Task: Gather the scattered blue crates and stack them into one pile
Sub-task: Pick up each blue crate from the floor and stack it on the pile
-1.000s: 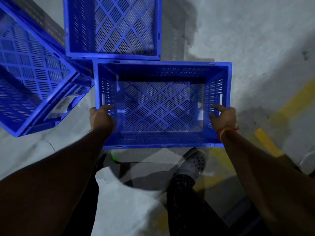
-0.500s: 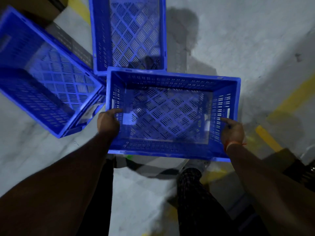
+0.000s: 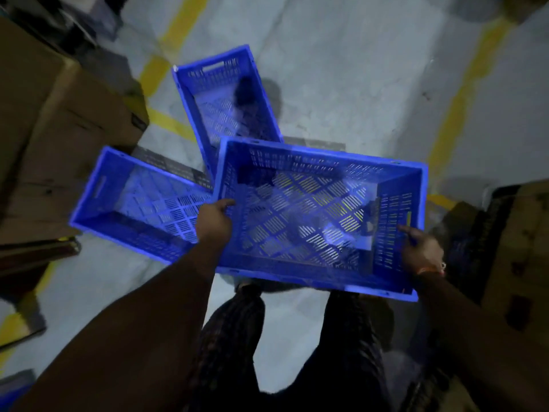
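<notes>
A blue slatted crate point(image 3: 319, 215) is held above a grey concrete floor point(image 3: 341, 84) painted with yellow lines point(image 3: 454, 105). Its left end wall is gripped by the left hand point(image 3: 214, 223), thumb curled over the rim; its right end wall is gripped by the right hand point(image 3: 421, 251), fingers wrapped outside. Just beyond the left hand's fingers a second crate point(image 3: 139, 200) lies on the floor, and a third crate point(image 3: 225, 102) lies further ahead. Brown cardboard boxes point(image 3: 59, 120) are seen to the left, more cartons point(image 3: 517, 248) beside the right hand.
</notes>
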Action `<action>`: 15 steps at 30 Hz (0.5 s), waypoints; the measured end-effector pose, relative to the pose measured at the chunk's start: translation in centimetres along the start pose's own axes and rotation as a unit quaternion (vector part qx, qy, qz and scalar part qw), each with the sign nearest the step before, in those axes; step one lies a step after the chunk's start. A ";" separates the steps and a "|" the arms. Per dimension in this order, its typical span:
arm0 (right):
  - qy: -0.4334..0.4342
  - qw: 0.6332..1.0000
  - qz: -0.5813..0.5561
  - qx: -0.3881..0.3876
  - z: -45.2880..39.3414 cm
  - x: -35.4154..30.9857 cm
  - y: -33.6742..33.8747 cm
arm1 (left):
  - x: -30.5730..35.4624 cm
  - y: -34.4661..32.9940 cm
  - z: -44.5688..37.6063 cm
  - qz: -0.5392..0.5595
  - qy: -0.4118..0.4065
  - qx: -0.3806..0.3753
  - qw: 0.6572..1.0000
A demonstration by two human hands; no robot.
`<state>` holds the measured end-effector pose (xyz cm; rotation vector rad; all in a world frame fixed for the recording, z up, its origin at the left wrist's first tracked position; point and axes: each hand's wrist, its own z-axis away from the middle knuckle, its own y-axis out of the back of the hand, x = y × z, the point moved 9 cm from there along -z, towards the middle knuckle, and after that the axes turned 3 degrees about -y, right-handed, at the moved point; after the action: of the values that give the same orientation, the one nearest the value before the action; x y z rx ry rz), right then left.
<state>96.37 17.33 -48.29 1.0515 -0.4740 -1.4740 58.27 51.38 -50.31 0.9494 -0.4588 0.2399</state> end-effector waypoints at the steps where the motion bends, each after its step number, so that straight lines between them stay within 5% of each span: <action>1: -0.014 1.000 -0.017 0.006 2.2 0.5 0.7 | 0.5 1.6 0.7 -0.009 -0.016 -0.006 1.000; 11: -0.081 0.977 -0.144 0.135 21.8 6.5 4.1 | 5.4 10.1 8.9 -0.062 -0.144 -0.036 0.987; 15: -0.106 0.942 -0.255 0.192 28.8 11.3 3.6 | 6.1 10.5 13.3 -0.079 -0.212 -0.047 0.973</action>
<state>76.23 -2.01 -34.58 1.4006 -0.6980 -2.0212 55.95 46.35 -33.19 0.9387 -0.7752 -0.1327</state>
